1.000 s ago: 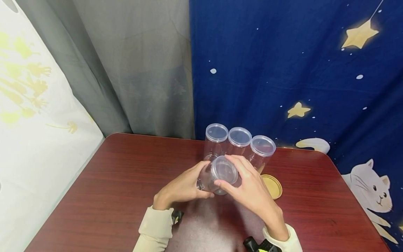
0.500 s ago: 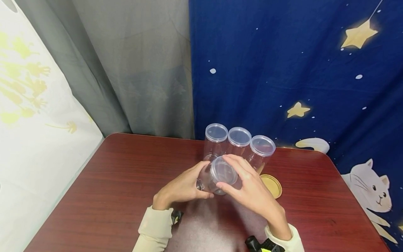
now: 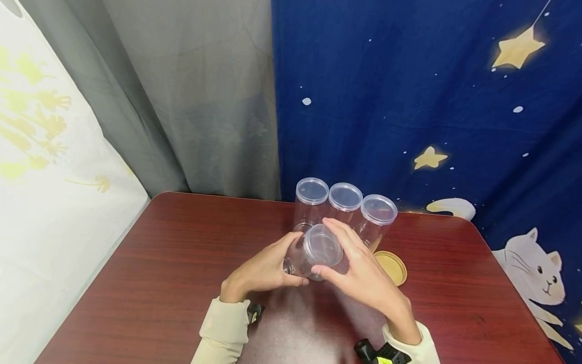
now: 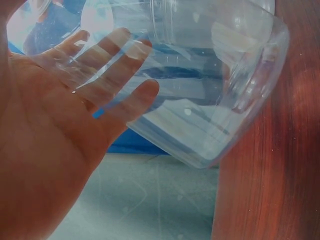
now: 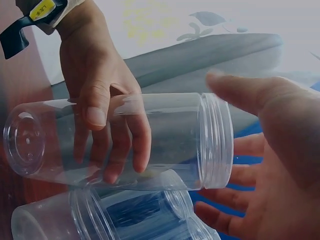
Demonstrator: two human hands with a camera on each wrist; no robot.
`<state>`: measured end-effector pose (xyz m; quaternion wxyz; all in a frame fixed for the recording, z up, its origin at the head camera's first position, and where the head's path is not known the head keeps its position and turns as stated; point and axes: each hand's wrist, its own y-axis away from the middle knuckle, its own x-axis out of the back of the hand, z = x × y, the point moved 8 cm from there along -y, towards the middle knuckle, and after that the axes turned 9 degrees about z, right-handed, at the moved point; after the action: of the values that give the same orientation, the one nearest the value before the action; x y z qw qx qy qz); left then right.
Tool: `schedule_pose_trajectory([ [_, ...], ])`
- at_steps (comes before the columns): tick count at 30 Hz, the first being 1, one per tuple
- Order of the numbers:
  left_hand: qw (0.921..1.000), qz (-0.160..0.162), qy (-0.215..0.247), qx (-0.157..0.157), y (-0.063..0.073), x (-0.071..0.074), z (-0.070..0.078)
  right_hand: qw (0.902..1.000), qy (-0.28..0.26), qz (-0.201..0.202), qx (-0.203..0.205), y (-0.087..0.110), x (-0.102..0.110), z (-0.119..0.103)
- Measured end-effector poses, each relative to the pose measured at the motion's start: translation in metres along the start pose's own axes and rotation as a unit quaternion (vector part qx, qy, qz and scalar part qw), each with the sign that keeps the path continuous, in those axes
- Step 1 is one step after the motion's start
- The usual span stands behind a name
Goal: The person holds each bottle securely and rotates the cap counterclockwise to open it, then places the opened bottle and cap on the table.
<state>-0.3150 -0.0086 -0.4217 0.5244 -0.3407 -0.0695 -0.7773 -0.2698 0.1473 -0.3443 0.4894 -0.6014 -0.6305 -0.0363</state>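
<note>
A clear plastic jar (image 3: 297, 258) with a clear screw lid (image 3: 324, 246) is tilted above the table, its lid end toward the right. My left hand (image 3: 265, 265) grips the jar's body from the side, thumb on one side and fingers wrapped round the other, as the right wrist view shows. Around the lid my right hand (image 3: 364, 275) has its thumb and fingers spread. In the right wrist view its thumb (image 5: 240, 90) stands just off the lid's ridged rim, while the fingers lie beyond the lid's end.
Three lidded clear jars stand in a row near the table's back edge: a left jar (image 3: 311, 207), a middle jar (image 3: 345, 199) and a right jar (image 3: 379, 212). A gold round lid (image 3: 392, 268) lies beside the right wrist. Curtains (image 3: 218, 101) hang behind the reddish-brown table (image 3: 182, 253).
The right index finger has lifted slightly at the lid's edge, and the right wrist has shifted a little. The jar and the left hand stay nearly still.
</note>
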Motion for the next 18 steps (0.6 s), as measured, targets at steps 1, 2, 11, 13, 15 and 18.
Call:
schedule_pose_trajectory([
  [1, 1.0000, 0.000, 0.000, 0.000, 0.0000, 0.0000, -0.0001, 1.0000, 0.004, 0.004, -0.002, -0.0003, 0.0005, 0.0003],
  [2, 1.0000, 0.000, 0.000, 0.000, 0.0000, 0.0000, -0.0001, 0.9999, 0.011, 0.011, -0.001, -0.0005, 0.0015, 0.0003],
  [11, 0.9999, 0.000, -0.004, -0.010, -0.0006, -0.0011, 0.0018, 0.9950, 0.083, 0.055, 0.013, -0.0015, 0.0064, 0.0013],
  [13, 0.9999, 0.000, -0.003, -0.012, -0.0006, -0.0010, 0.0022, 0.9951, 0.084, 0.051, 0.008, -0.0019, 0.0049, 0.0018],
  [15, 0.9999, 0.001, -0.002, -0.012, -0.0003, -0.0006, 0.0022, 0.9952, 0.085, 0.048, 0.004, -0.0022, 0.0036, 0.0022],
  [18, 0.9999, 0.004, -0.007, -0.008, -0.0003, 0.0002, 0.0010, 0.9953, 0.085, 0.047, 0.000, -0.0022, 0.0026, 0.0023],
])
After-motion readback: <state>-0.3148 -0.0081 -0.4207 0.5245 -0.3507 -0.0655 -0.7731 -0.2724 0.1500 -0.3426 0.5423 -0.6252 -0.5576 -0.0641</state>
